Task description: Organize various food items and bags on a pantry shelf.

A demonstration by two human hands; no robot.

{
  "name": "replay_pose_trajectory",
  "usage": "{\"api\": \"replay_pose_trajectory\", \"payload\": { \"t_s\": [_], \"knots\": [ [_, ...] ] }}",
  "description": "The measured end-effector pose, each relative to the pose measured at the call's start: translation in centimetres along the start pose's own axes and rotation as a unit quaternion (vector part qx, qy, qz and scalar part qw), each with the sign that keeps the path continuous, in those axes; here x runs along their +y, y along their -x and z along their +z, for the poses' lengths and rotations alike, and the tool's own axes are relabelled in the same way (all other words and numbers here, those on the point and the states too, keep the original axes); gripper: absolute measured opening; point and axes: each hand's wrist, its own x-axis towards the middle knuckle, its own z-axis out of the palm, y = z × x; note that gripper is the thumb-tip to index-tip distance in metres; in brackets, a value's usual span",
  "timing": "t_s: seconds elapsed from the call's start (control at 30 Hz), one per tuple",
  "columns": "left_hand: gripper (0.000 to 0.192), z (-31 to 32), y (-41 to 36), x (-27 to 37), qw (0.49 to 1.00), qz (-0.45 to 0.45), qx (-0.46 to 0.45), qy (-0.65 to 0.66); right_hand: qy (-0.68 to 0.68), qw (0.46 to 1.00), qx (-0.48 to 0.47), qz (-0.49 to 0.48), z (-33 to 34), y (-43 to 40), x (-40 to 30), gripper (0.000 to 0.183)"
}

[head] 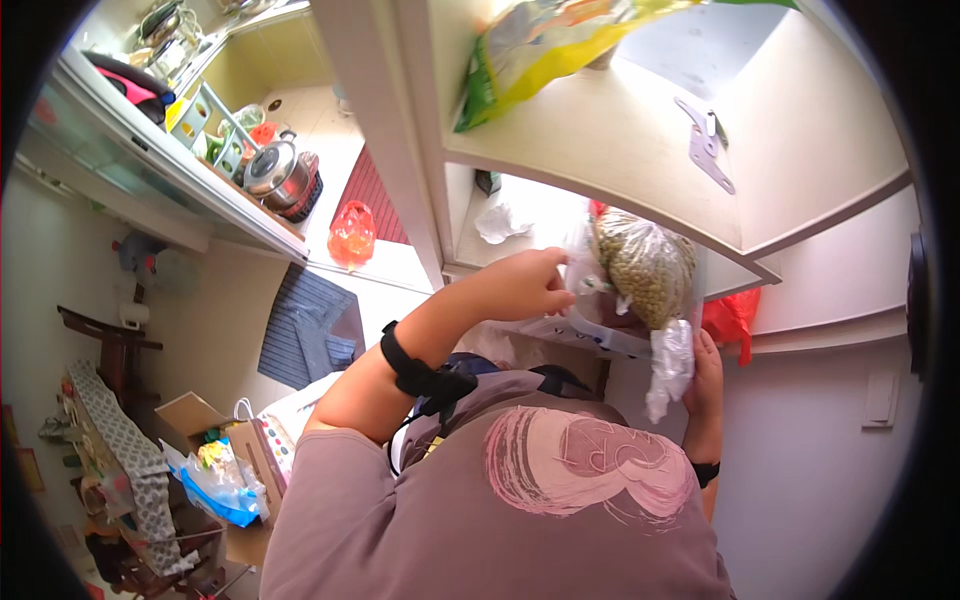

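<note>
A clear plastic bin (611, 341) juts out from the lower shelf of a white cabinet. Inside it lies a knotted clear plastic bag of greenish beans or pellets (646, 262), its twisted end hanging over the front rim. My right hand (705, 375) grips the bin's right front side, partly hidden by that bag end. My left hand (541, 285) is at the bin's left side, fingers bent beside a whitish plastic bag (589, 274); whether it grips anything cannot be told.
Above is a shelf (600, 150) with a yellow-green package (525, 67) and a metal hinge (705, 146). A red bag (731, 315) hangs right of the bin. At left are a steel pot (277, 172), an orange-red bag (352, 232) on the floor and an open cardboard box (251, 450).
</note>
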Motion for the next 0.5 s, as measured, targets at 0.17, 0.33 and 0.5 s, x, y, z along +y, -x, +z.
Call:
{"api": "replay_pose_trajectory", "payload": {
  "t_s": [0.17, 0.33, 0.5],
  "knots": [
    [0.061, -2.3, 3.8, -2.0, 0.998, 0.033, -0.045, -0.042, 0.057, 0.998, 0.015, 0.007, 1.2, -0.2, 1.4, 0.020],
    [0.053, -7.3, 12.3, -6.6, 0.998, -0.031, 0.013, 0.053, 0.075, 0.997, 0.026, 0.020, 3.5, -0.1, 3.5, 0.026],
    [0.047, -14.0, 23.4, -14.0, 0.961, -0.032, 0.163, 0.221, 0.084, 0.993, 0.078, 0.028, 8.9, 3.5, 2.2, 0.033]
  ]
}}
